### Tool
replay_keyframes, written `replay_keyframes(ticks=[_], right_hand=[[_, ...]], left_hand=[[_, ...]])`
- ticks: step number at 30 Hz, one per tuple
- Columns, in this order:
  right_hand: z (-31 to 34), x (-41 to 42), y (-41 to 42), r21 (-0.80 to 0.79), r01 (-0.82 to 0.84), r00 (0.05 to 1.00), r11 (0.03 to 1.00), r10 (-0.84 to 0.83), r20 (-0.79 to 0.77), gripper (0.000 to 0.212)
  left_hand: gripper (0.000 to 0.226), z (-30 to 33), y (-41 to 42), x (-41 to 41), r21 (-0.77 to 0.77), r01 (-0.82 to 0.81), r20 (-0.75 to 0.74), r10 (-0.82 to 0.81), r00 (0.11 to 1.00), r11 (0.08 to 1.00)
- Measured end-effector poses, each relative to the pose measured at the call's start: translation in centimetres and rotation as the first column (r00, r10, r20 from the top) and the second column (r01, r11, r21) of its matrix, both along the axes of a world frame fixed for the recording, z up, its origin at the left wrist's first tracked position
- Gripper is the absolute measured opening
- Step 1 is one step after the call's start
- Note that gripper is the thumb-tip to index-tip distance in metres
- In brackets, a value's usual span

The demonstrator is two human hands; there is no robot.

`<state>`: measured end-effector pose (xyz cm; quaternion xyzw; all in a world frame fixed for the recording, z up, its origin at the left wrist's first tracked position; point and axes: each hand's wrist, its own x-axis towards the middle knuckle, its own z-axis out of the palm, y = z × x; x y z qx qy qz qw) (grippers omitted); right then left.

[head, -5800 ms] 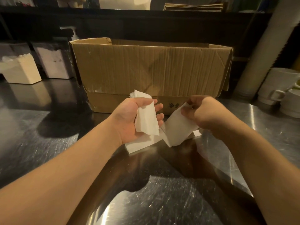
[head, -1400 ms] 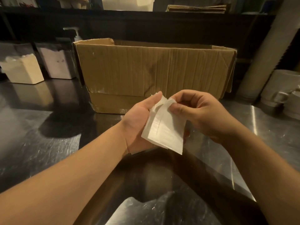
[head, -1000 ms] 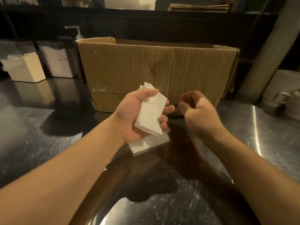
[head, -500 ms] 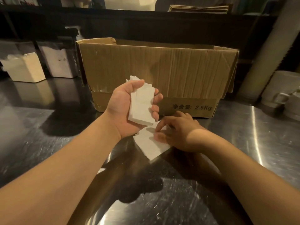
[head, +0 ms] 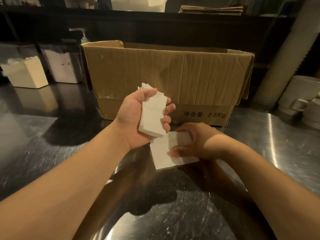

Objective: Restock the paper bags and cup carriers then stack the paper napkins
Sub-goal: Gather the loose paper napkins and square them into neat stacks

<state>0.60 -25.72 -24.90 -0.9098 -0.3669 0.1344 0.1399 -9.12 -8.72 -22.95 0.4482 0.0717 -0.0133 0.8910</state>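
My left hand (head: 133,118) is raised above the steel counter and grips a small stack of white paper napkins (head: 153,116), thumb on top and fingers curled round the right edge. Just below and to the right, a loose napkin (head: 163,157) lies flat on the counter. My right hand (head: 199,141) is on it, thumb pressing its near part and fingers curled over its far edge. Part of that napkin is hidden under the hand.
A brown cardboard box (head: 164,73), open at the top, stands right behind my hands. White containers (head: 26,71) sit at the back left, white mugs (head: 301,99) at the right. A shelf above holds folded paper goods (head: 211,9). The steel counter (head: 52,153) stretches in front.
My right hand let go of a napkin into the left-hand stack, dropped to the counter and took hold of the loose napkin there. The left hand stayed raised with its stack.
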Motion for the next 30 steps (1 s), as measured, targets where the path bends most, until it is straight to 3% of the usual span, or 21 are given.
replay_keyframes(ticks=[8,12,14,16,18,21,24,30], right_hand=[[0.7,-0.1,-0.6,0.246,0.080,0.990,0.966,-0.048,-0.136,0.038],[1.4,0.1,-1.4,0.423,0.202,0.955,0.884,-0.081,-0.287,0.037],[1.4,0.3,-1.6,0.374,0.200,0.961,0.906,-0.106,-0.257,0.049],[1.0,0.9,-1.5,0.229,0.134,0.991,0.964,-0.134,-0.016,0.057],[0.8,0.9,-1.4,0.122,0.073,0.987,0.990,-0.090,0.136,0.049],[0.7,0.5,-1.2,0.078,0.013,1.000,0.997,-0.015,0.021,0.042],[0.6,0.4,-0.9,0.002,0.002,0.999,1.000,-0.002,0.044,0.046],[0.5,0.2,-0.7,0.079,0.044,0.999,0.996,-0.043,-0.023,0.043]], left_hand=[[0.048,0.0,-0.1,0.1,0.014,-0.007,-0.002,0.007,1.000,1.000],[0.046,0.1,0.1,0.0,-0.036,0.006,0.032,-0.005,0.999,0.999],[0.045,0.1,0.2,0.0,-0.035,0.009,0.043,-0.007,0.999,0.999],[0.044,0.0,0.2,0.0,-0.020,0.006,0.042,-0.005,0.999,1.000],[0.045,-0.1,0.0,0.1,-0.005,-0.001,0.034,0.001,0.999,1.000],[0.045,0.0,0.0,0.1,0.002,-0.006,0.027,0.006,1.000,1.000],[0.046,0.0,0.0,0.1,0.010,-0.012,0.021,0.012,1.000,1.000],[0.047,-0.1,0.0,0.2,0.022,-0.013,0.012,0.012,1.000,1.000]])
